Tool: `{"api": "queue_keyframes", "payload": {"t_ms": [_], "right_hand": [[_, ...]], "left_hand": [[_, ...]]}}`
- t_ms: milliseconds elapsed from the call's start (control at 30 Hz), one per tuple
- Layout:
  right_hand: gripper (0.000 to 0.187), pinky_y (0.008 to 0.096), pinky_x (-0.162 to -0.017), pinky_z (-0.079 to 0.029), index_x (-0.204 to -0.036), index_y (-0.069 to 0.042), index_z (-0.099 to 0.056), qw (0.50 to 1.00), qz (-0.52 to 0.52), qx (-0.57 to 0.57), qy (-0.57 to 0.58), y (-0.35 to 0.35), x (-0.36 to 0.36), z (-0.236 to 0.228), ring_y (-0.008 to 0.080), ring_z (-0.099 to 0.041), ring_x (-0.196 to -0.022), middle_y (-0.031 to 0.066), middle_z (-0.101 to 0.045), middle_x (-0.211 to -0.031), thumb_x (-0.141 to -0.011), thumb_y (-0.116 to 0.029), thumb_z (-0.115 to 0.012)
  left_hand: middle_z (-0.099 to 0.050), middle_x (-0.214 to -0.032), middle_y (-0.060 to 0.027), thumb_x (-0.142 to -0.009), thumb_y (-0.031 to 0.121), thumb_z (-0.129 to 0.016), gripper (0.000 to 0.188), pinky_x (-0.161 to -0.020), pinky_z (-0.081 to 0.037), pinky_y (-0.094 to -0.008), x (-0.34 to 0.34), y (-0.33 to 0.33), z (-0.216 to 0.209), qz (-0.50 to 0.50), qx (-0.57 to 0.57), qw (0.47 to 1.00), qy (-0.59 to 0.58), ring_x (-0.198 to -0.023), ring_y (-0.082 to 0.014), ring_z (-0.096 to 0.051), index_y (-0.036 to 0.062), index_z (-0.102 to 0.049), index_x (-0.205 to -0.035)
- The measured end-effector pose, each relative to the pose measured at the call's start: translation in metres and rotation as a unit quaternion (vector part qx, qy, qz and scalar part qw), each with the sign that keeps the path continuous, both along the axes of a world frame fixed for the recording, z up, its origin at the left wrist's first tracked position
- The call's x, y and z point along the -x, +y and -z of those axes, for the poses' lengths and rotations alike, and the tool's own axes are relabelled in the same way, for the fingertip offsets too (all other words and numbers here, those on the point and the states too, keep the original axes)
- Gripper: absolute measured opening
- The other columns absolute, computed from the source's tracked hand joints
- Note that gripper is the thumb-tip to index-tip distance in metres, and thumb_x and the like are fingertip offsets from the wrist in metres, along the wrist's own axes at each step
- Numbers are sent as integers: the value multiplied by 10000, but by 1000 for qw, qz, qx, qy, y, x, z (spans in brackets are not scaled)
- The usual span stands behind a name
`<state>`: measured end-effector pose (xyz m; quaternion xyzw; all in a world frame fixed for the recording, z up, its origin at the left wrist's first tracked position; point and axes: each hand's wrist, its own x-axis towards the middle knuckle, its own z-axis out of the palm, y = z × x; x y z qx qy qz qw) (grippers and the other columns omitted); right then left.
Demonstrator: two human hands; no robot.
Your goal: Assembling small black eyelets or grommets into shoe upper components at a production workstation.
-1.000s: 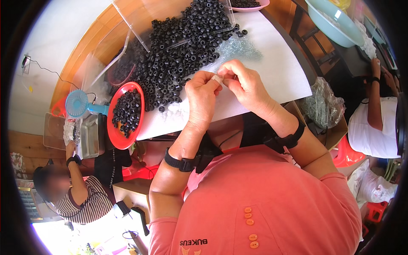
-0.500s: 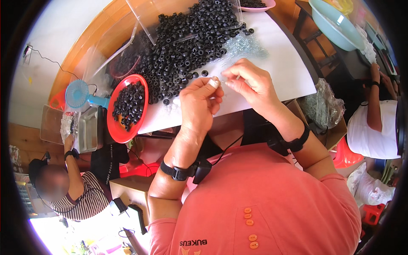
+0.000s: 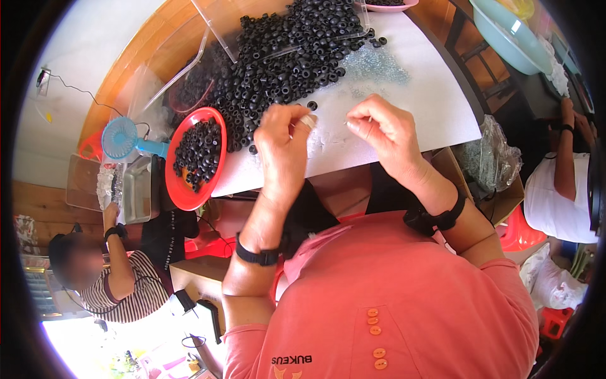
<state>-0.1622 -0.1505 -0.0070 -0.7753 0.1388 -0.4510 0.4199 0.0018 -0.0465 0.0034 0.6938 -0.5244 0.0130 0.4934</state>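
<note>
Looks like fiddly small-parts handling mid-step, I'd guess; the next move calls for a delicate pinch. Hands are apart: right hand [image 3: 391, 136] seems pinched on a tiny pale bit [image 3: 347, 122], at 3 o'clock from the left hand's [image 3: 282, 148] fingertips. Can't tell what left grips, or the bit's long axis/direction. Black beads [image 3: 290, 60], 11 o'clock on the surface [image 3: 442, 110], face every which way.

Passing room lies at the right corner of the tabletop [image 3: 442, 114]. Black beads [image 3: 297, 57] crowd the far edge, tiny clear beads [image 3: 377, 66] spread inside the right edge, and a red plate [image 3: 188, 200] blocks the left corner.
</note>
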Motion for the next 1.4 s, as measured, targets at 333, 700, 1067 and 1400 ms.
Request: {"api": "queue_keyframes", "payload": {"t_ms": [333,700,1067,1400], "right_hand": [[45,219,-658,-442,-892,6,-603,998,-36,-48,-16,-10,1,13,72,-532,-726,20,-596,-798,-885,5,-648],[125,355,-602,-469,-847,-38,-572,998,-22,61,1,-6,-4,13,283,-595,-686,96,-580,-783,-794,9,-675],[167,387,-597,-458,-896,-53,-582,949,9,312,38,15,-7,-7,277,-574,-681,62,-549,-748,-747,-12,-646],[178,367,-564,-460,-1004,-13,-641,983,-108,146,34,18,-28,-18,289,-604,-641,121,-599,-768,-828,4,-656]], "left_hand": [[-543,-844,-85,-678,-20,-679,173,-715,-485,-411,-20,-39,-4,-38,-96,917,-386,-873,-300,-525,43,-672,-839],[-633,-793,-39,-821,12,-696,79,-652,-469,-284,34,1,9,103,-37,979,172,-679,-126,-554,-6,-680,-896],[-664,-802,-95,-867,29,-686,168,-430,-338,-195,28,22,-2,112,-50,850,512,-547,-78,-504,-77,-649,-992],[-676,-793,-94,-852,41,-702,140,-426,-359,-202,15,42,3,84,25,832,547,-552,-89,-537,-52,-644,-939]]}}
